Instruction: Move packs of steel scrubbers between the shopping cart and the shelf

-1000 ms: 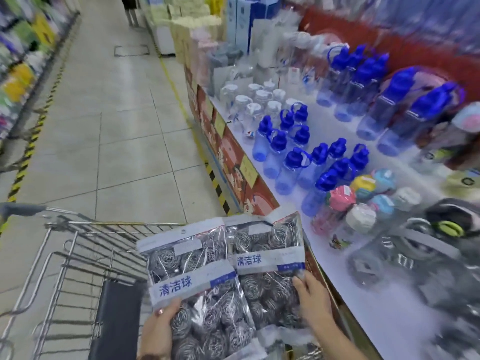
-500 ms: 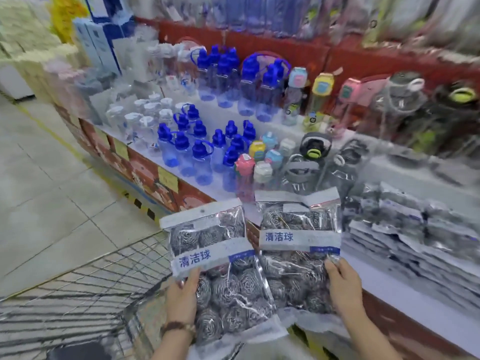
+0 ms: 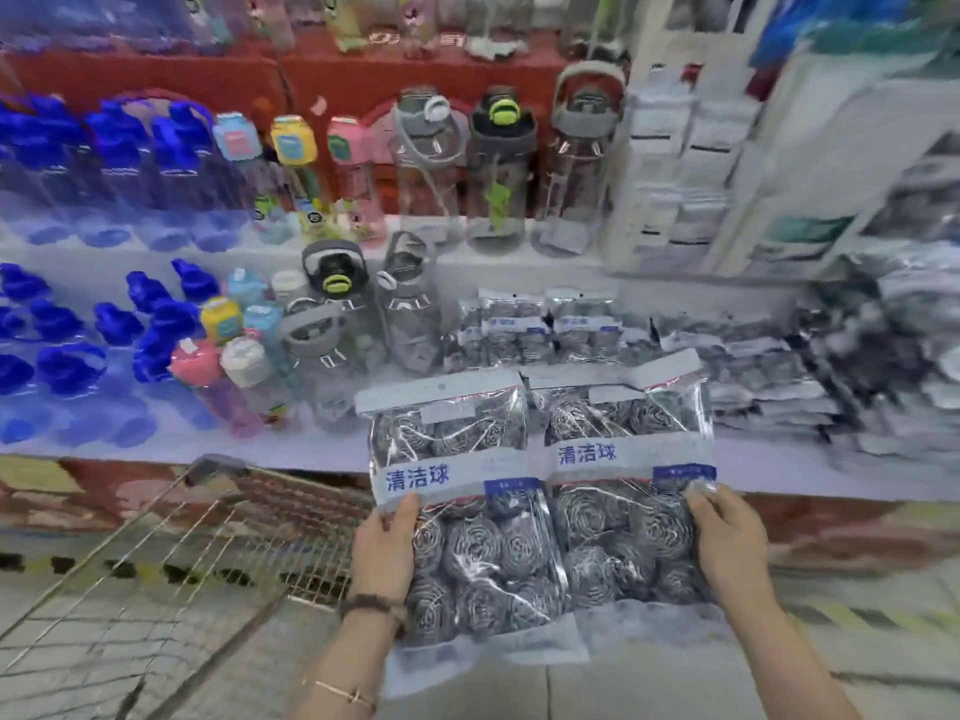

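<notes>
The left hand (image 3: 383, 556) grips the left pack (image 3: 467, 517) and the right hand (image 3: 730, 543) the right pack (image 3: 623, 491). Both have swung right from the cart (image 3: 208, 543), now before the shelf (image 3: 311, 445) near its stacked packs (image 3: 769, 389).

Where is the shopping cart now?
In the head view, the metal wire shopping cart sits lower left, beside the left hand, in front of the white shelf.

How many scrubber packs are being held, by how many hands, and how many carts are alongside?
Held scrubber packs: 2, left pack and right pack
Hands gripping: 2, left hand and right hand
Shopping cart: 1
Total: 5
</notes>
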`<state>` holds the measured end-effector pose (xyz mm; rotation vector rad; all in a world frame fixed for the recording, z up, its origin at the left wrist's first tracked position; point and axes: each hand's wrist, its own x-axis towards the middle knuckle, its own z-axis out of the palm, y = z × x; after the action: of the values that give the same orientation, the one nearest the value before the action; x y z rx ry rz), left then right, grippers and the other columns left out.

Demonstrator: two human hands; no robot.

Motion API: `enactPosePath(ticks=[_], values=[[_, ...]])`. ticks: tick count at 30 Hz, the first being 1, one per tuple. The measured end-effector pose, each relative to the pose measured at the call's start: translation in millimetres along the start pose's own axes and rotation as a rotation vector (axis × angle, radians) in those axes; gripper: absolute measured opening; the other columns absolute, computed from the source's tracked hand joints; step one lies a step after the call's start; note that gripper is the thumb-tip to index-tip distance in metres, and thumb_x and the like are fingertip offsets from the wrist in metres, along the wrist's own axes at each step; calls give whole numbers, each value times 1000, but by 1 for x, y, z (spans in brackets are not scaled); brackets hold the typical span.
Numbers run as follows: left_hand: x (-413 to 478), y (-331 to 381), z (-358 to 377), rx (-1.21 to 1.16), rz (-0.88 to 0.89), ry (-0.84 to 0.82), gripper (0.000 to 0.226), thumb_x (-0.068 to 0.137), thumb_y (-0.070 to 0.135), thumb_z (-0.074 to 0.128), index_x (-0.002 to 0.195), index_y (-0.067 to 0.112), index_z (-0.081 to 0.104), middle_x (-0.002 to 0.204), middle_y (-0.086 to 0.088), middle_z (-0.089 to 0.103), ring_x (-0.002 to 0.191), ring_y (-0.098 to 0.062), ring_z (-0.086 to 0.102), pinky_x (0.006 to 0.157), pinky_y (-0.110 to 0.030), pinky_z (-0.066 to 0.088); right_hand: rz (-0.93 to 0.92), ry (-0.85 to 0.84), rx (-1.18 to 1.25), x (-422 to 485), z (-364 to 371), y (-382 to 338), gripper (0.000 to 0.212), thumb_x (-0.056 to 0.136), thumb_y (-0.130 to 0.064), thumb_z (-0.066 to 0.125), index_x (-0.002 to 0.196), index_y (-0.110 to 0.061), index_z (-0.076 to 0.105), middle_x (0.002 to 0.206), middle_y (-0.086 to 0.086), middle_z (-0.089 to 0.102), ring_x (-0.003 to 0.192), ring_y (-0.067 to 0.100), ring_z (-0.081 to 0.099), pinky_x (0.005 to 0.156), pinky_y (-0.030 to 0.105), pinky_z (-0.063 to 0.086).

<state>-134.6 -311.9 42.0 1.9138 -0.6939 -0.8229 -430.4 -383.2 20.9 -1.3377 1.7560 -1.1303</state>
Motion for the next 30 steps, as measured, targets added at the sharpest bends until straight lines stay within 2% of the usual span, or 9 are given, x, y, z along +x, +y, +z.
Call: enactPosePath(ticks=[4, 6, 9, 13, 17, 20, 22, 26, 30], values=[[-22, 31, 79, 22, 57, -85, 31, 94, 25, 49, 110, 2, 61, 72, 9, 54, 63, -1, 44, 55, -7, 32, 42, 127, 20, 25, -75, 34, 25, 94, -7, 53, 70, -7, 56, 66, 3, 52, 66, 13, 42, 57, 11, 33], [-40, 51, 118, 53, 104, -132, 34, 95, 26, 47, 114, 2, 61, 95, -8, 66, 83, -15, 55, 71, -12, 36, 49, 184, 26, 38, -113, 45, 25, 93, -4, 53, 69, -4, 54, 65, 4, 48, 61, 9, 40, 56, 11, 32], [-64, 75, 175, 87, 159, -189, 37, 96, 26, 44, 116, 0, 59, 120, -18, 59, 108, -23, 52, 81, -19, 29, 9, 267, 6, 61, -169, 60, 21, 92, 1, 52, 71, 4, 55, 67, 8, 49, 57, 2, 43, 58, 11, 33], [-87, 99, 244, 104, 195, -261, 37, 97, 29, 41, 113, 1, 61, 102, -12, 60, 93, -17, 50, 77, -20, 32, 7, 328, -34, 89, -230, 83, 27, 94, -8, 54, 73, 9, 54, 66, 15, 50, 65, 19, 41, 61, 33, 31], [-103, 124, 295, 58, 147, -346, 29, 97, 32, 40, 83, 14, 59, 79, 1, 53, 77, -16, 48, 59, -21, 34, 14, 390, -10, 109, -276, 91, 26, 94, -12, 54, 78, 7, 60, 76, 25, 59, 68, 15, 45, 62, 31, 30], [-111, 145, 325, 37, 166, -385, 31, 96, 38, 40, 102, 13, 57, 106, -9, 58, 94, -21, 52, 79, -25, 35, -16, 416, 68, 124, -302, 90, 28, 93, -8, 55, 67, -18, 58, 63, -1, 54, 57, -3, 44, 58, 16, 34], [-111, 159, 343, 73, 190, -412, 48, 95, 44, 38, 123, 8, 52, 123, -9, 53, 112, -24, 49, 87, -29, 34, -25, 442, 98, 139, -317, 94, 25, 92, -9, 56, 69, -19, 58, 64, -6, 53, 56, -6, 45, 57, 12, 33], [-99, 189, 387, 11, 156, -517, 65, 87, 58, 41, 128, 8, 51, 128, -5, 54, 114, -23, 51, 95, -32, 38, -39, 503, 102, 176, -346, 98, 26, 92, -13, 57, 71, 1, 55, 64, 5, 46, 53, 0, 36, 52, 14, 29], [-92, 228, 435, -84, 159, -605, 45, 93, 43, 42, 121, 10, 56, 118, -2, 57, 108, -18, 51, 92, -29, 37, -48, 548, 116, 226, -377, 90, 30, 93, -7, 53, 64, -10, 51, 61, 3, 45, 49, -1, 38, 49, 13, 29]])
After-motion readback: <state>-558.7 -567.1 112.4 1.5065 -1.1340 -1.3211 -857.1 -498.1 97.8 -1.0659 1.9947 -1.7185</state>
